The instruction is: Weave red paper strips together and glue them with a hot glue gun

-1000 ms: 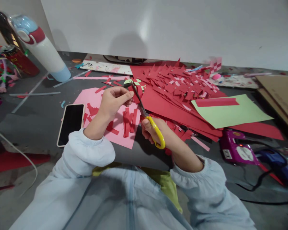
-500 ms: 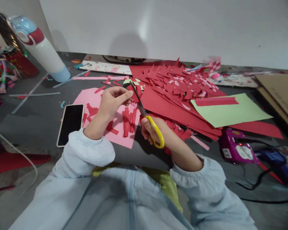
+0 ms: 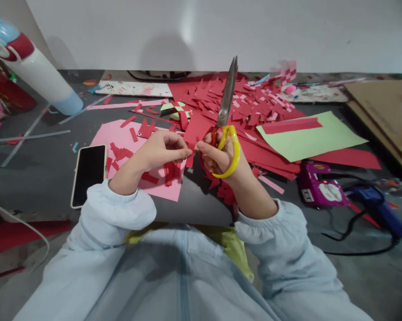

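My right hand [image 3: 222,156] is wrapped around scissors [image 3: 225,102] with yellow and red handles. Their blades are closed and point up, away from the paper. My left hand [image 3: 163,151] pinches a small piece of red paper [image 3: 189,160] between thumb and finger. The fingertips of both hands are close together at this piece. Beneath my left hand lies a pink sheet [image 3: 98,138] with red paper scraps [image 3: 118,151] strewn over it. Beyond the left hand is a red paper shape with a small eye [image 3: 145,128].
Behind the hands is a heap of red cut paper [image 3: 207,91]. Right of it lie a green sheet [image 3: 294,145], a purple box [image 3: 317,185], a blue-handled tool with a cord [image 3: 375,205] and cardboard [image 3: 378,111]. A phone [image 3: 89,174] and a bottle [image 3: 50,76] are on the left.
The scissors have swung upright and away from the red paper, with closed blades. My right hand has risen, and its fingers now meet the left fingertips. The view has shifted slightly to the right.
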`<move>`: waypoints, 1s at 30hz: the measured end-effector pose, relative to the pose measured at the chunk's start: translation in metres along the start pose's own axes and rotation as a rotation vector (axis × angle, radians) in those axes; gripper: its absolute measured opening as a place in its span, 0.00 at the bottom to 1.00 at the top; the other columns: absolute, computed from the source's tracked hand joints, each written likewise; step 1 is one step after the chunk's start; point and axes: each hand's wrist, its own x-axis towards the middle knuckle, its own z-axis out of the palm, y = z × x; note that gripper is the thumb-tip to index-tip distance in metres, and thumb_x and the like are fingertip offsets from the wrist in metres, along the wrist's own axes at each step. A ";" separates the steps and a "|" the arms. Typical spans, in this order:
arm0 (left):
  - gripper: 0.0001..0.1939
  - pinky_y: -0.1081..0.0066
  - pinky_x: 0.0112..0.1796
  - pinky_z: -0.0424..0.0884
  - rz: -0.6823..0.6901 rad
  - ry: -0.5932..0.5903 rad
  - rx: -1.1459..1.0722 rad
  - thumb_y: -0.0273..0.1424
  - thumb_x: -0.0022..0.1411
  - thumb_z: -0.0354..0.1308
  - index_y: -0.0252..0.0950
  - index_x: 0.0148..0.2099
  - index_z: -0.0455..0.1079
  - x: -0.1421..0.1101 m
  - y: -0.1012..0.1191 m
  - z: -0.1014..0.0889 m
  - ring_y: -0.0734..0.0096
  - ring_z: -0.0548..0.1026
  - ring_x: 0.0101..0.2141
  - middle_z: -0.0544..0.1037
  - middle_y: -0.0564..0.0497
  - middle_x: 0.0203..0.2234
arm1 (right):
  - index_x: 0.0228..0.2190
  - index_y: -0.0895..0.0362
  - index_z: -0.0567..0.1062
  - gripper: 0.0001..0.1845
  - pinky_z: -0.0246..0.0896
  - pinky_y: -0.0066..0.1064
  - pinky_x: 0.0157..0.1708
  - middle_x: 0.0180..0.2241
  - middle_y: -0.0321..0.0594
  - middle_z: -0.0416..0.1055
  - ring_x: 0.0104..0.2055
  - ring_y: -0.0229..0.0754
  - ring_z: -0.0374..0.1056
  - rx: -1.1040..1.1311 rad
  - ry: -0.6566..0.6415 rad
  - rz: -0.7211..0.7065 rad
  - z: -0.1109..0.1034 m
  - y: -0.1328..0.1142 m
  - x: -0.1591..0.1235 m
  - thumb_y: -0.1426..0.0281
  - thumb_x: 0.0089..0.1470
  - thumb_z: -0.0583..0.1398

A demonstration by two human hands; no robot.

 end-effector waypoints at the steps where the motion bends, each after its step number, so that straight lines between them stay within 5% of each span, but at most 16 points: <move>1: 0.13 0.76 0.23 0.67 -0.007 -0.018 0.012 0.36 0.50 0.70 0.33 0.26 0.73 0.000 -0.001 0.001 0.78 0.70 0.19 0.73 0.53 0.17 | 0.30 0.50 0.57 0.32 0.51 0.31 0.15 0.17 0.28 0.60 0.15 0.35 0.55 -0.012 0.014 0.008 0.000 -0.001 0.001 0.41 0.38 0.64; 10: 0.21 0.76 0.26 0.72 -0.097 -0.095 0.022 0.47 0.59 0.62 0.34 0.25 0.70 0.002 0.000 0.005 0.75 0.75 0.21 0.76 0.50 0.19 | 0.33 0.51 0.59 0.31 0.51 0.31 0.14 0.30 0.34 0.73 0.15 0.30 0.54 0.003 0.056 -0.020 -0.001 -0.002 0.005 0.45 0.40 0.66; 15: 0.24 0.75 0.26 0.75 -0.181 -0.146 -0.108 0.52 0.54 0.64 0.35 0.26 0.73 0.004 -0.001 0.010 0.72 0.78 0.22 0.78 0.49 0.20 | 0.33 0.51 0.59 0.28 0.52 0.30 0.15 0.32 0.36 0.74 0.15 0.29 0.57 0.032 0.096 -0.069 -0.004 0.004 0.009 0.48 0.43 0.66; 23: 0.12 0.76 0.25 0.75 -0.233 -0.107 -0.042 0.36 0.57 0.66 0.32 0.28 0.76 0.002 0.004 0.010 0.72 0.78 0.21 0.80 0.47 0.21 | 0.34 0.51 0.61 0.28 0.54 0.30 0.15 0.30 0.36 0.74 0.16 0.31 0.59 0.048 0.121 -0.081 -0.005 0.009 0.012 0.47 0.43 0.66; 30: 0.10 0.77 0.25 0.75 -0.238 -0.074 -0.074 0.33 0.56 0.66 0.31 0.27 0.77 0.004 0.004 0.009 0.74 0.77 0.21 0.79 0.48 0.20 | 0.37 0.52 0.65 0.19 0.59 0.31 0.19 0.29 0.36 0.74 0.18 0.33 0.62 -0.024 0.198 -0.087 -0.011 0.005 0.011 0.53 0.51 0.62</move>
